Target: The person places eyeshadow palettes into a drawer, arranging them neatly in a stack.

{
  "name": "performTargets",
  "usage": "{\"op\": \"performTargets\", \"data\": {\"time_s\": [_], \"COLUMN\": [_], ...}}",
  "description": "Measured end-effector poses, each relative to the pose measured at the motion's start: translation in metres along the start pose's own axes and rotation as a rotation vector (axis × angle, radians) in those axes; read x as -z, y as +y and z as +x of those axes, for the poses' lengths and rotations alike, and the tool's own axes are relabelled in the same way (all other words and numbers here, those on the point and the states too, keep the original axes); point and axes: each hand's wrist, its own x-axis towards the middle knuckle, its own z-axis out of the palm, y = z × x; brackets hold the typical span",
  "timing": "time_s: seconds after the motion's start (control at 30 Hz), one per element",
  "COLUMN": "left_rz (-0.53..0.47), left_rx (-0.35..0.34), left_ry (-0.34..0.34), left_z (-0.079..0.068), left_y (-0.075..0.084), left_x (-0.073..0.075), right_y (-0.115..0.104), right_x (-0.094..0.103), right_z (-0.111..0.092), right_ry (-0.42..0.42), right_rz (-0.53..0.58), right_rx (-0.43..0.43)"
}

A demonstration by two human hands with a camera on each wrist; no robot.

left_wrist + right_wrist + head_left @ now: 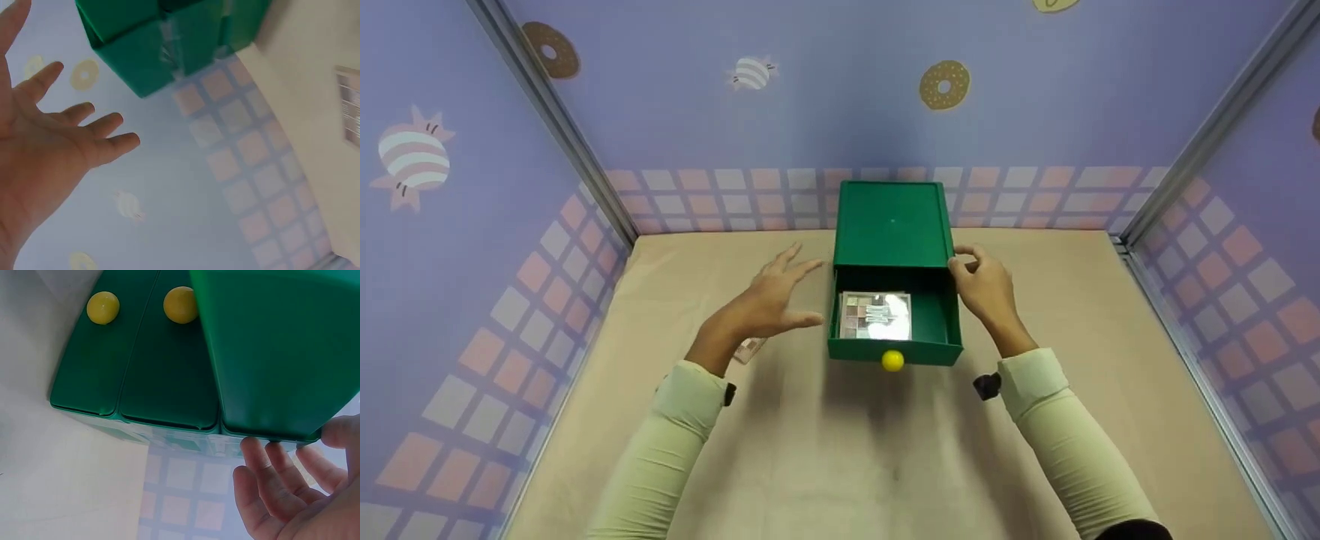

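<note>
A green drawer cabinet (892,225) stands against the back wall, its top drawer (934,319) pulled out. Inside that drawer, toward the left, lies a shiny eyeshadow palette (856,316), with another edge showing beneath it. My right hand (984,283) holds the cabinet's right side near the front corner, thumb at the front edge and fingers on the side (292,495). Left of the drawer hovers my left hand (769,300), fingers spread and holding nothing. Another palette (748,349) lies on the table, partly hidden under the left wrist; the left wrist view shows part of it (351,104).
Two lower drawers with yellow knobs (103,307) are closed beneath the pulled-out one. A yellow knob (892,361) juts from the top drawer's front. Patterned walls (780,120) enclose the beige tabletop (840,480) at the back and both sides.
</note>
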Motion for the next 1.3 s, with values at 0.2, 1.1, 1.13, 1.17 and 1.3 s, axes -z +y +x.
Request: {"op": "performTargets", "data": {"time_s": [0.2,1.1,1.13,1.17,1.3], "left_rz": [0.038,0.062,0.061,0.06,0.03], "left_rx": [0.13,0.615,0.618,0.616,0.595], "left_ry": [0.115,0.017,0.019,0.026,0.033], "left_z": [-0.013,-0.033,-0.034,-0.035,-0.037], "left_y": [-0.035,-0.149,-0.151,-0.152,-0.157], "left_x": [-0.002,-0.079,-0.081,-0.083,-0.087], "right_y": [0.0,0.001,0.001,0.001,0.001], "right_x": [0.0,-0.002,-0.002,-0.002,-0.002], "right_z": [0.0,0.0,0.0,0.0,0.0], "right_ry": [0.004,0.011,0.011,0.011,0.006], "right_rz": [0.006,0.003,0.005,0.005,0.004], "right_rx": [0.007,-0.009,-0.009,-0.009,-0.015]}}
